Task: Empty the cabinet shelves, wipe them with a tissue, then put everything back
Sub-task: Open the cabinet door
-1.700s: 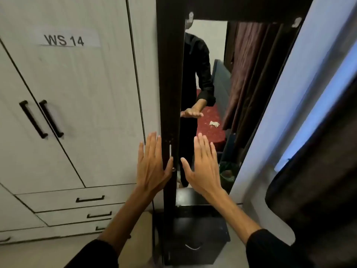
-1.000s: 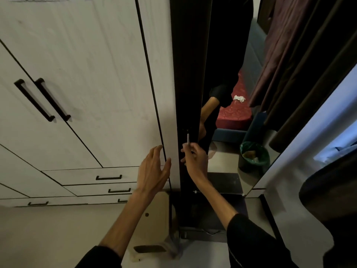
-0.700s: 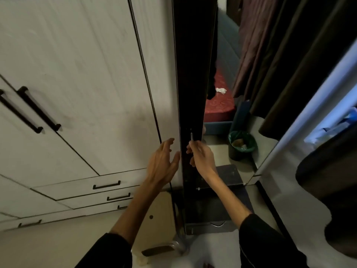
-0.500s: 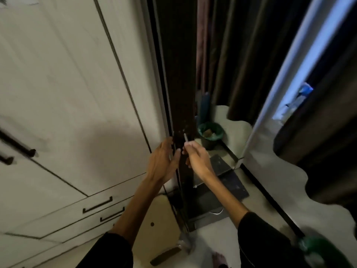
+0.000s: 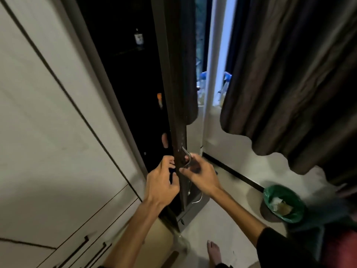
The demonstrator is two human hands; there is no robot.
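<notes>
The tall dark cabinet door (image 5: 177,105) stands partly open, seen edge-on. My right hand (image 5: 201,175) grips its small metal handle (image 5: 187,157). My left hand (image 5: 162,182) curls its fingers round the door's edge just left of the handle. Behind the door the cabinet interior (image 5: 125,84) is dark. A small dark bottle with a white label (image 5: 137,37) stands on an upper shelf. An orange-tipped item (image 5: 159,99) and a pinkish item (image 5: 164,140) show lower down at the door's edge.
A white wardrobe (image 5: 48,122) with drawers fills the left. Dark curtains (image 5: 289,74) hang at the right beside a bright window gap. A bin with a green liner (image 5: 284,204) sits on the floor at the right. My bare foot (image 5: 213,252) is below.
The mirrored door was shut with both palms flat near it. My right hand took the handle and the door swung open, showing the dark shelves. My left hand moved onto the door's edge.
</notes>
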